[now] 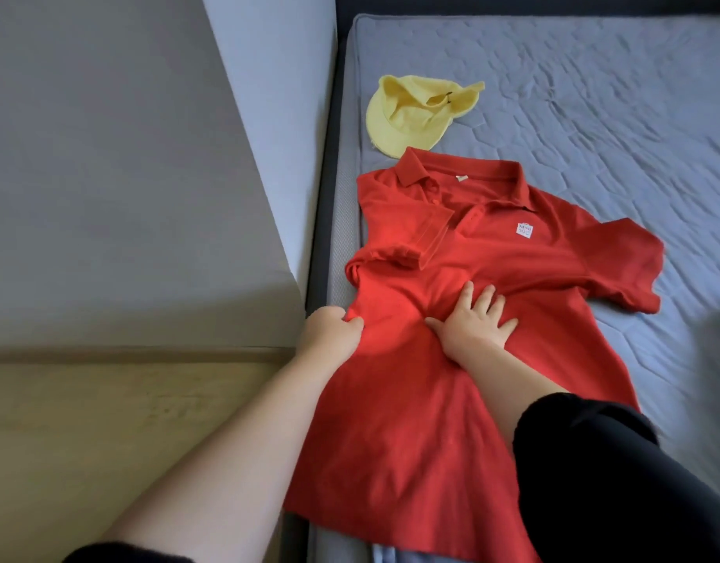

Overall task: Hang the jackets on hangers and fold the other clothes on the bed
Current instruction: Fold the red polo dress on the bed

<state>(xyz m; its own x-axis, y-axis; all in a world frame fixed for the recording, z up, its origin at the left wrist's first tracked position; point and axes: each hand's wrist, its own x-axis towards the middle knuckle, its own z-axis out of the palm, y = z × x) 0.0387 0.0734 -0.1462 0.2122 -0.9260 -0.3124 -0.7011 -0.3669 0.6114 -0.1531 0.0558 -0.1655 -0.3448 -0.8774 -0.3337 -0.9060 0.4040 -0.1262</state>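
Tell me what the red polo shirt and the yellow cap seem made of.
The red polo shirt: soft knit, probably cotton; matte, with limp folds and ribbed sleeve cuffs. The yellow cap: thin woven cloth, likely cotton; matte, crown slumped flat.

Red polo shirt (451, 379) lies front up on the grey-blue quilted mattress (594, 95), near its left edge, with the collar (464, 176) at the far end and the hem nearest the viewer. The placket is partly unbuttoned and there is a small white logo patch (524, 230) on the chest. One short sleeve (427, 233) is folded in across the chest; the other sleeve (626, 270) is spread out flat to the right. The fabric is wrinkled around the middle, where the right hand (476, 323) presses flat with fingers spread. The left hand (334, 331) grips the shirt's left side edge. A crumpled yellow cap (415, 111) lies just beyond the collar.
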